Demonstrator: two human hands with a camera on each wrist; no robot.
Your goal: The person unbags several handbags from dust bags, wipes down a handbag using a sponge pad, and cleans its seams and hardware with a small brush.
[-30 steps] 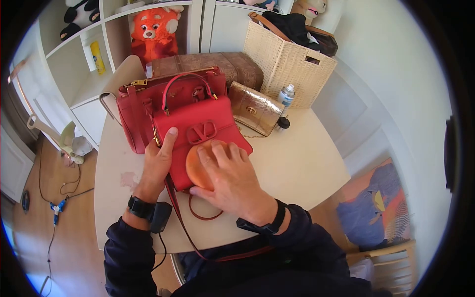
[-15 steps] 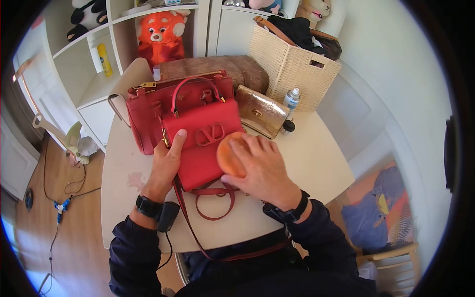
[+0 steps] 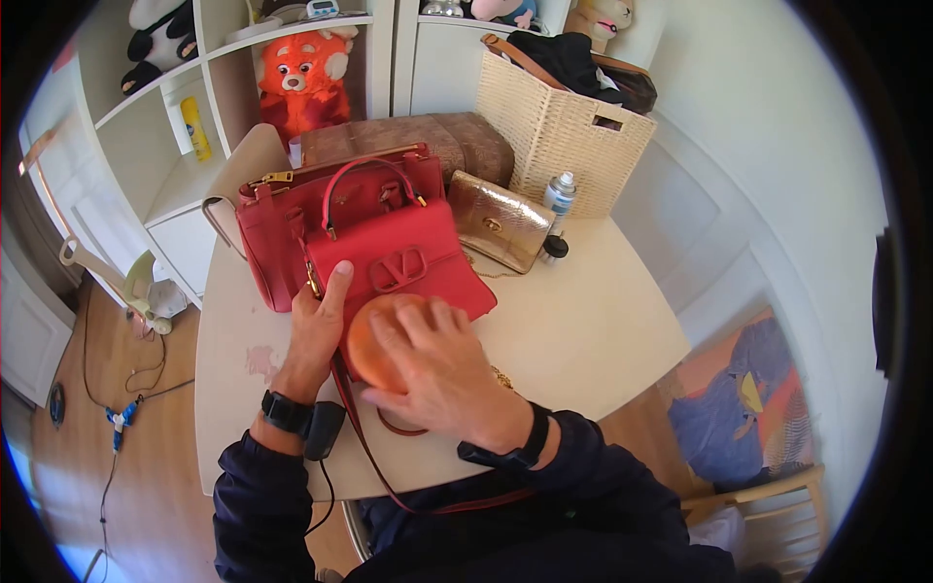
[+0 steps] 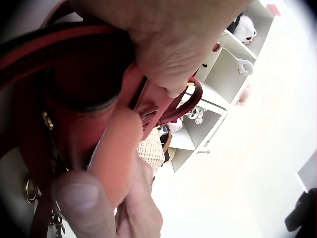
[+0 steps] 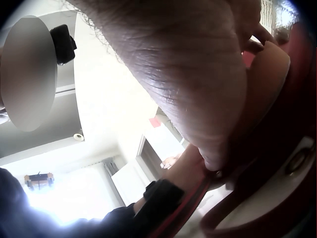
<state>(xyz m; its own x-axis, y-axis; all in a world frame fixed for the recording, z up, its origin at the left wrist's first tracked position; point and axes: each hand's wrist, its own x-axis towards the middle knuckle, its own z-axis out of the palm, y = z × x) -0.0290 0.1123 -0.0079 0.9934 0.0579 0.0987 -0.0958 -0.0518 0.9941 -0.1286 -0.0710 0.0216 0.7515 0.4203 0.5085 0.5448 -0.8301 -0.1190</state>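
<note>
A small red handbag [image 3: 428, 251] with a V emblem leans against a larger red bag [image 3: 267, 238]. The left hand [image 3: 316, 330] grips the small bag's left side, thumb on its front. Spread over a round orange pad [image 3: 364, 340], the right hand [image 3: 437, 369] holds it against the lower front of the bag. In the left wrist view the orange pad [image 4: 116, 153] shows edge-on, pinched between the right thumb and fingers. The right wrist view shows the pad [image 5: 270, 74] beyond the palm. A thin red strap [image 3: 364, 442] hangs toward the person's lap.
Behind the bags lies a brown patterned case [image 3: 408, 141]. A gold clutch [image 3: 501, 222], a spray can [image 3: 561, 194], a small black-topped jar [image 3: 554, 250] and a wicker basket [image 3: 564, 131] stand on the right of the table [image 3: 603, 311]. Shelves [image 3: 146, 146] stand behind.
The right hand and orange pad first went right, to the small bag's right edge, then came back left to its lower left front. The left hand keeps its hold; the head view shifted slightly.
</note>
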